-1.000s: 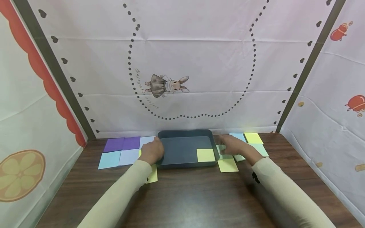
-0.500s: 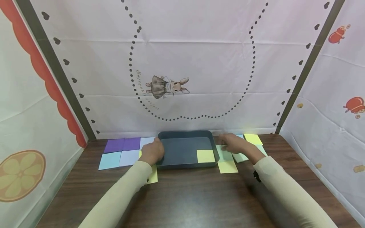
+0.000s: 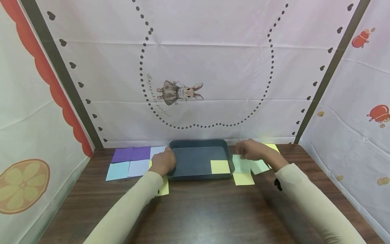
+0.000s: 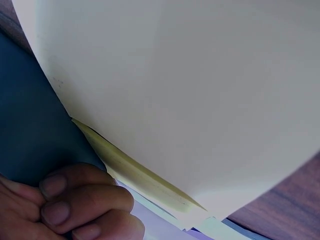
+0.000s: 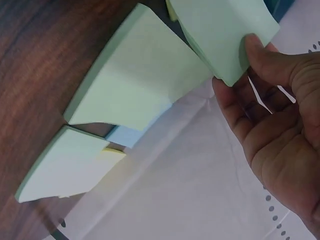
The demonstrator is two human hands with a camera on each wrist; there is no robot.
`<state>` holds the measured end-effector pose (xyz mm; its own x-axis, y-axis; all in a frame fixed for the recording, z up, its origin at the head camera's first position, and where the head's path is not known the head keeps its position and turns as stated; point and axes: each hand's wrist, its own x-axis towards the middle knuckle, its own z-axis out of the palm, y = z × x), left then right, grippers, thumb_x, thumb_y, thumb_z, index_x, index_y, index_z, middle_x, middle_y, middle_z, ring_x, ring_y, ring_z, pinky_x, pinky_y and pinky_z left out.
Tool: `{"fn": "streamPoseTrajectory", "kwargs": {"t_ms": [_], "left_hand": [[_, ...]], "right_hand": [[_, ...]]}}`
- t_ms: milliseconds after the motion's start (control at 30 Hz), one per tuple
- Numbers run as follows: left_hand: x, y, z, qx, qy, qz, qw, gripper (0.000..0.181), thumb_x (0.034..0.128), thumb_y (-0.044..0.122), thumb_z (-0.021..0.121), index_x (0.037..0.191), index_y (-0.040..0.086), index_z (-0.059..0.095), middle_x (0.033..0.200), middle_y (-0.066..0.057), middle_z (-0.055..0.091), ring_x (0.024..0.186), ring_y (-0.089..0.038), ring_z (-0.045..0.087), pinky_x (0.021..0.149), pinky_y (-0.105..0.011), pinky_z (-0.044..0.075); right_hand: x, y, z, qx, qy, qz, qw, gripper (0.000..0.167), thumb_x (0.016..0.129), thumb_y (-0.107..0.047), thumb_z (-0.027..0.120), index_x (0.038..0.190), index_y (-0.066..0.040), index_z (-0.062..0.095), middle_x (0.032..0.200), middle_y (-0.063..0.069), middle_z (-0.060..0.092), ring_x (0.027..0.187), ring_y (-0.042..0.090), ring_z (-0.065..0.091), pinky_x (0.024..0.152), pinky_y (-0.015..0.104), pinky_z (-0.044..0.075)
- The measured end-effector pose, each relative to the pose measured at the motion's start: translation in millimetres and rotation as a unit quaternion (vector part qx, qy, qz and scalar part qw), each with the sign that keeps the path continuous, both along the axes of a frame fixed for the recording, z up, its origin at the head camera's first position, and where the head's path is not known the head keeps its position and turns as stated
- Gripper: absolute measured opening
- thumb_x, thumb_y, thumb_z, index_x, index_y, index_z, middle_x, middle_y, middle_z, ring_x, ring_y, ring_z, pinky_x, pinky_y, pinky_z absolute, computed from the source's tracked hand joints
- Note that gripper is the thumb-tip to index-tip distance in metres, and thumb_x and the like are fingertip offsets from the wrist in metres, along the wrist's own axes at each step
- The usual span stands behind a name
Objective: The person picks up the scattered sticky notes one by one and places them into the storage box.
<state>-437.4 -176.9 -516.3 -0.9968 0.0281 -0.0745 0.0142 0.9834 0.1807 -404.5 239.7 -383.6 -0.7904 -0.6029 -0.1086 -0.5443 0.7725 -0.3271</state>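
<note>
A dark blue-grey tray [image 3: 195, 159] stands against the back wall with a yellow sticky note [image 3: 220, 166] inside at its right front. My left hand [image 3: 163, 162] grips the tray's left wall; its fingers [image 4: 95, 200] are curled in the left wrist view. Past the tray's right side, my right hand [image 3: 251, 149] pinches the corner of a green sticky note pad [image 5: 230, 37] between thumb and fingers. Another green pad [image 5: 137, 70] lies just beside it, over a blue note [image 5: 127, 135]. A yellow pad [image 3: 243, 179] lies in front of the held one.
Purple notes [image 3: 131, 154], light blue notes [image 3: 117, 170] and lilac notes [image 3: 138, 168] lie left of the tray. A yellow note [image 3: 164, 188] shows partly under the left sleeve. A pale green pad [image 5: 60, 162] lies farther right. A printed cloth [image 3: 213, 78] hangs behind.
My right hand has moved slightly right and now covers the blue note in the head view. The green pad beside the held one has shifted right. My left hand stays at the tray.
</note>
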Motion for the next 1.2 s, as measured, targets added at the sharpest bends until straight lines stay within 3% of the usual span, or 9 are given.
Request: {"fn": "streamPoseTrajectory", "kwargs": {"t_ms": [267, 600, 933, 1200], "left_hand": [[3.7, 1.8, 4.3, 0.0, 0.005, -0.001, 1.0, 0.044, 0.1111, 0.021, 0.04, 0.137, -0.013, 0.051, 0.092, -0.022, 0.076, 0.076, -0.035, 0.074, 0.078, -0.058, 0.062], [4.7, 1.5, 6.8, -0.002, 0.0, -0.004, 1.0, 0.046, 0.1115, 0.021, 0.04, 0.14, -0.014, 0.049, 0.092, -0.022, 0.077, 0.077, -0.034, 0.074, 0.08, -0.058, 0.062], [5.5, 3.5, 7.5, 0.011, -0.012, 0.004, 0.9999, 0.052, 0.1118, 0.021, 0.042, 0.149, -0.015, 0.045, 0.096, -0.024, 0.079, 0.086, -0.038, 0.077, 0.088, -0.061, 0.062], [0.3, 1.6, 2.8, 0.0, 0.005, 0.0, 1.0, 0.049, 0.1109, 0.019, 0.042, 0.143, -0.017, 0.048, 0.09, -0.024, 0.076, 0.081, -0.039, 0.077, 0.081, -0.061, 0.062]], "right_hand": [[2.8, 1, 18.9, 0.016, -0.01, -0.012, 0.9998, 0.017, 0.094, 0.004, 0.081, 0.102, -0.01, 0.075, 0.101, 0.004, 0.081, 0.093, 0.016, 0.074, 0.087, 0.041, 0.064], [5.5, -3, 48.6, -0.007, 0.057, -0.018, 0.9982, 0.022, 0.09, 0.012, 0.076, 0.098, -0.008, 0.078, 0.095, 0.006, 0.081, 0.086, 0.02, 0.072, 0.083, 0.044, 0.064], [9.7, -26, 56.7, -0.027, 0.115, -0.013, 0.9929, 0.024, 0.091, 0.014, 0.072, 0.098, -0.008, 0.078, 0.092, 0.006, 0.077, 0.084, 0.022, 0.064, 0.081, 0.043, 0.058], [11.6, -51, 59.9, -0.031, 0.106, -0.004, 0.9939, 0.025, 0.093, 0.012, 0.074, 0.105, -0.009, 0.079, 0.098, 0.007, 0.079, 0.086, 0.022, 0.065, 0.082, 0.042, 0.058]]}}
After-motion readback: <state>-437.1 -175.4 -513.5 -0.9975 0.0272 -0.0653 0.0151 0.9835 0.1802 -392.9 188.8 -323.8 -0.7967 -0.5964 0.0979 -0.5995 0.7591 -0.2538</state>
